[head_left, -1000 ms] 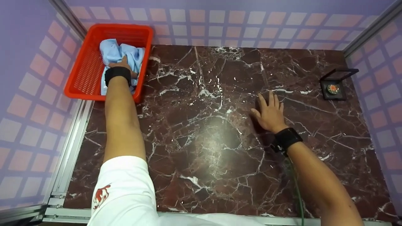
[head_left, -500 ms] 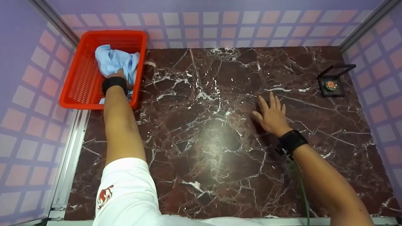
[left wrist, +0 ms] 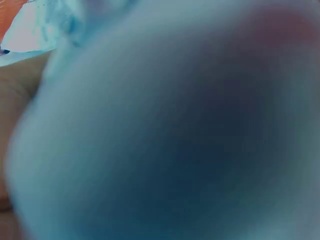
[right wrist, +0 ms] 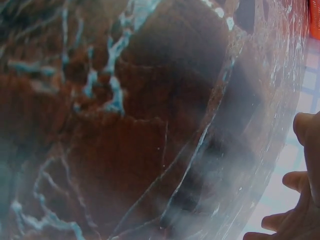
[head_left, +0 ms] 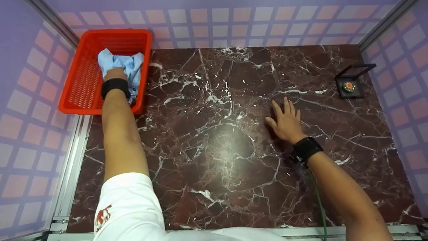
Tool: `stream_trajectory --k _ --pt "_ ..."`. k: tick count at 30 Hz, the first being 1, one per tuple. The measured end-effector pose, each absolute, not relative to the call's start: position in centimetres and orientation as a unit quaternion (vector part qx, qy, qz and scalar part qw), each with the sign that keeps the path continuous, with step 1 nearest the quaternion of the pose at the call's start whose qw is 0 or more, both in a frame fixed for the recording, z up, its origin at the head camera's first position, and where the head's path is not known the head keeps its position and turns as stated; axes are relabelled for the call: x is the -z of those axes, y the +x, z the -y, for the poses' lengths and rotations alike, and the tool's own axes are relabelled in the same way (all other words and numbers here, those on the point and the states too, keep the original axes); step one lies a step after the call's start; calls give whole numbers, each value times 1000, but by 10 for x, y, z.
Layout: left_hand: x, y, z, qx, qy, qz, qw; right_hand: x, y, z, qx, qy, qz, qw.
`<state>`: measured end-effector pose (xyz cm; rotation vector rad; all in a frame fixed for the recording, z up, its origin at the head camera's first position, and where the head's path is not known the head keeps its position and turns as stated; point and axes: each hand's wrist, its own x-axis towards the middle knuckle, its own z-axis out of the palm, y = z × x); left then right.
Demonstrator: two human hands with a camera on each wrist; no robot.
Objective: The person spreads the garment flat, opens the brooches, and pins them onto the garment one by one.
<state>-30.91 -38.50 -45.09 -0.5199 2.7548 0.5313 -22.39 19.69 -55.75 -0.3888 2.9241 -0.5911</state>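
A crumpled light blue cloth [head_left: 133, 67] lies in the red plastic basket [head_left: 63, 102] at the back left. My left hand [head_left: 115, 73] reaches down into the basket and grips the cloth, its fingertips hidden in the folds. In the left wrist view, a blurred bulge of the blue cloth [left wrist: 100, 135] fills most of the picture, with part of the hand [left wrist: 12, 107] at the left edge. My right hand [head_left: 287, 124] rests on the dark red marble tabletop [head_left: 214, 140], palm down with fingers spread. Its fingers [right wrist: 295, 180] show at the right wrist view's edge.
At the back right stands a small black case [head_left: 351, 93] with its lid raised and a round, orange-centred piece inside. Patterned panels [head_left: 230, 23] wall in the back and sides. A green cable [head_left: 319, 204] runs from the right wristband [head_left: 307, 148].
My left hand has curled into the cloth, bunching it and pulling its near part back from the basket's front. The right hand stays on the tabletop. The view has shifted slightly.
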Motion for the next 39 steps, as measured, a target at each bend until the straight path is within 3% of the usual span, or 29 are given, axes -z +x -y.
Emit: stream_trajectory --k 7,21,30,39 --pt "417 -291 386 -162 -186 -965 92 559 -223 -195 197 -128 -969 71" --pt "376 -300 396 -168 -160 -973 1 559 -224 -192 197 -127 -969 80" --pt "357 -301 355 -191 -116 -973 -49 557 -223 -189 195 -128 -969 82" --pt "360 -317 300 -195 -61 -977 -56 555 -222 -193 200 -126 -969 72"
